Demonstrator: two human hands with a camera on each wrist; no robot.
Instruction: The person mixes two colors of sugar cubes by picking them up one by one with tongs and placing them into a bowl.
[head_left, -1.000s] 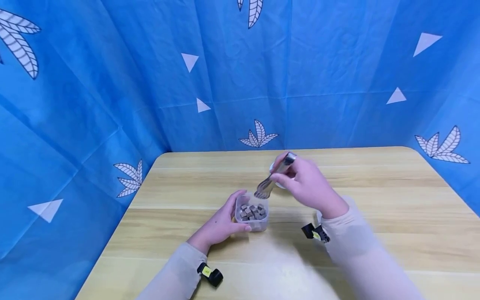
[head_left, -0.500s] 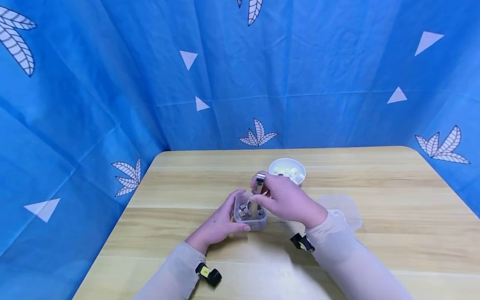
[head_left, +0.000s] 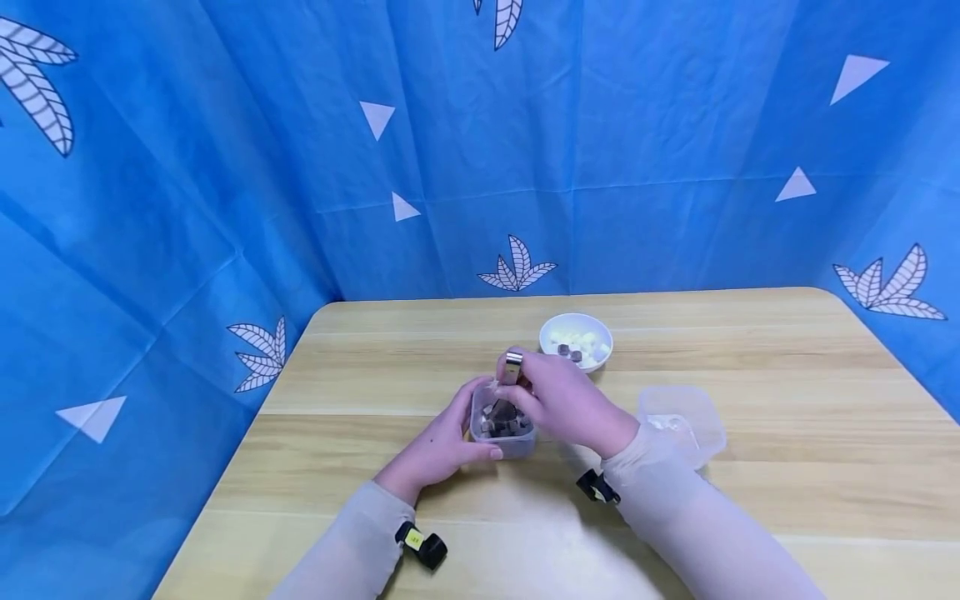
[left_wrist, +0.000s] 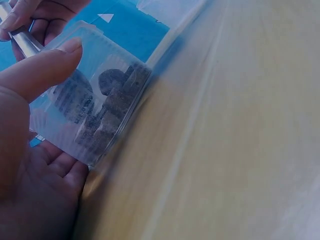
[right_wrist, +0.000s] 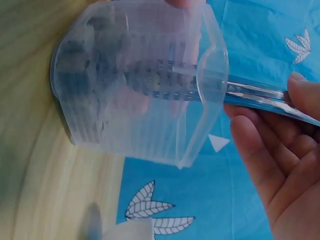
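Right hand (head_left: 566, 400) grips the metal tongs (head_left: 510, 375) near their looped top, fingers curled round both arms; the tips point down into the clear plastic container (head_left: 504, 433). In the right wrist view the tong arms (right_wrist: 260, 95) run through the container mouth (right_wrist: 212, 75) and in among the dark cubes (right_wrist: 90, 75). Whether the tips already clamp a cube cannot be told through the ribbed wall.

Left hand (head_left: 442, 446) wraps the container from the left, thumb (left_wrist: 47, 67) along the near wall, fingers behind. The container sits on the counter (head_left: 750, 467) just in front of the person, roughly centred.

To do this well, in my judgement:
- keep the left hand firm so the light container does not slide or tip under the tongs;
- single out one cube at the top of the heap rather than digging in;
- squeeze evenly, then lift straight up clear of the rim before moving sideways.

Further out: a white bowl (head_left: 576, 342) with pale pieces and two dark cubes stands just beyond the right hand, on the far side. A clear lid (head_left: 681, 417) lies to the right of the right forearm. Blue patterned cloth (head_left: 225, 167) hangs behind and to both sides.
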